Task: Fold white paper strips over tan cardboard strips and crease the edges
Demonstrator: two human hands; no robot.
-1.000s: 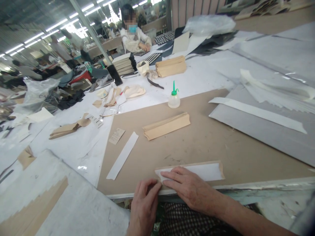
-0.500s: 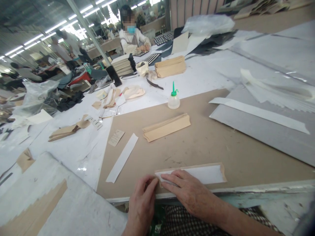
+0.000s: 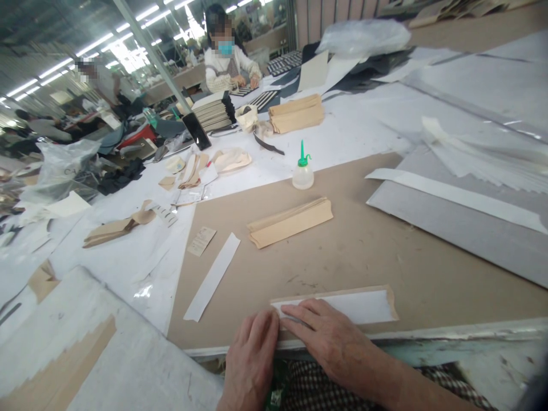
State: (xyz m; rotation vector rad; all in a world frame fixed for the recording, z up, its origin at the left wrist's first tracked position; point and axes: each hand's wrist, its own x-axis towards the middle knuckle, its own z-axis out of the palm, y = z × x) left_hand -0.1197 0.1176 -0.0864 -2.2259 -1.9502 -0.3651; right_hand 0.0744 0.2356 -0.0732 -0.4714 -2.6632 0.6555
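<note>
Near the front edge of the board lies a tan strip [image 3: 391, 302] with a white strip [image 3: 368, 305] on top of it; a tan margin shows along the far side and right end. My left hand [image 3: 252, 357] is closed at the left end, its fingertips pinching the tan edge. My right hand [image 3: 331, 337] rests over the left part of the white strip, fingers pressing down. Between its fingers a thin grey sliver [image 3: 298, 321] shows, too covered to name. Both hands nearly touch. The strip's near left edge is hidden beneath them.
A loose white strip [image 3: 214, 277] and small label [image 3: 201, 241] lie left on the brown board [image 3: 351, 251]. Beyond are folded tan strips [image 3: 291, 222] and a green-tipped bottle [image 3: 303, 174]. A grey panel [image 3: 454, 222] lies right. A co-worker [image 3: 231, 63] sits across the table.
My left hand has rolled inward, its knuckles turned up and fingertips closer to my right hand. The strip and my right hand have shifted only slightly right and down in view.
</note>
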